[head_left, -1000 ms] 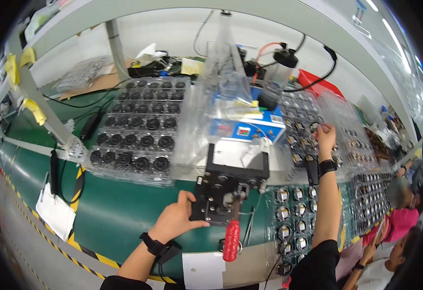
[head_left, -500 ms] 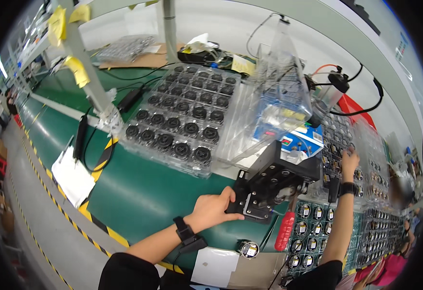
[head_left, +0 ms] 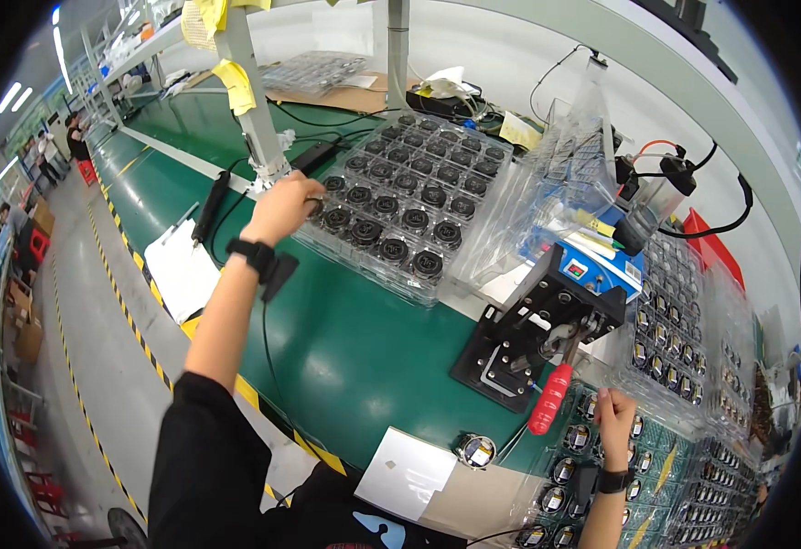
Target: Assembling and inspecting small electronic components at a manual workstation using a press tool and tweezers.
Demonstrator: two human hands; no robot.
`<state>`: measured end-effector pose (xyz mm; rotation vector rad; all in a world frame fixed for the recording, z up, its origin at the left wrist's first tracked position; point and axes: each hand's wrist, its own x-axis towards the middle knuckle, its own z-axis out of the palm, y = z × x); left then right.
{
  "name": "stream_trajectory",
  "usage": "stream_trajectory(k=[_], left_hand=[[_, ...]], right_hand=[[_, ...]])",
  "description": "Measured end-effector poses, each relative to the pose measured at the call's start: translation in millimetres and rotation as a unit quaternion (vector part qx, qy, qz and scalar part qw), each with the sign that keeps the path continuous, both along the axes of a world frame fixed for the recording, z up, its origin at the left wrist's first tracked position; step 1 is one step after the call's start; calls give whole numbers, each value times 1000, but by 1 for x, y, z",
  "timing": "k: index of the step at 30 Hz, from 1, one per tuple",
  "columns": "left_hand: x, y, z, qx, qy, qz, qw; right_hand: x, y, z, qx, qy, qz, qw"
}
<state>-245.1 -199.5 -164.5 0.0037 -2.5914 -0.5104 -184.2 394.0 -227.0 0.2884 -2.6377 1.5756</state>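
My left hand (head_left: 281,210) reaches to the near left corner of a clear plastic tray (head_left: 345,261) filled with black round parts. Its fingers are pinched on a black round part (head_left: 316,209) at that corner. My right hand (head_left: 613,421) is closed, with fingers curled, above a tray of round parts with white labels (head_left: 562,470). Whatever it may hold is hidden. Left of this hand stands a black hand press (head_left: 519,348) with a red-gripped lever (head_left: 551,400). One round metal-rimmed part (head_left: 476,451) lies alone on the table below the press.
A blue control box (head_left: 592,265) sits behind the press, with clear plastic trays (head_left: 483,247) beside it. White paper (head_left: 407,471) lies at the front edge. At left are a black screwdriver-like tool (head_left: 210,209), a white sheet (head_left: 181,273) and a frame post (head_left: 252,137).
My left hand has left the press base and moved up and left to the black parts' tray. My right hand has drawn back from the far right tray toward me. The view has shifted.
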Motion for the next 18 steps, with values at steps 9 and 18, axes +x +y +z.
stream_trajectory(k=[9,18], left_hand=[[-46,-29,6,-178,-283,63,940],[-51,14,55,-299,-239,-121,916]], right_hand=[[-20,21,-32,-159,-45,-87,982],[-20,19,-32,-154,-47,-87,983]])
